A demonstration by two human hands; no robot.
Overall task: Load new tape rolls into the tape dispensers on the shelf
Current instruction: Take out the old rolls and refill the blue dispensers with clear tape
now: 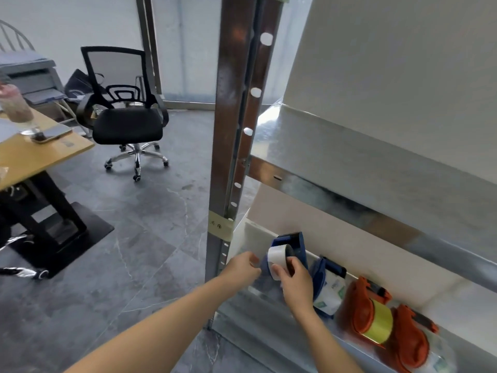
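Roll (277, 254): pinched by fingers (293, 263) of our right hand (295, 284), against the blue dispenser (295, 243) on the shelf (269, 293).
Left hand (243, 266): at dispenser's side; grasp unclear.
Handling: we judge it light, stiff, slick; grip the edges.

Floor: dark grey marble-look floor (161, 224) with pale veins, dully catching the daylight.
Walls: a plain white wall (53, 22) at left; beside it a frosted glass panel (185, 49) in a metal frame glows softly.
Seating: a black mesh-backed office chair (126, 125) on a chrome star base.
Desk: a light wood desk (40, 154) on black legs at the left edge.
Behind: a grey printer (29, 76) near the wall.
Shelving: the steel shelf (228, 130) upright, punched with holes, rises in the foreground.
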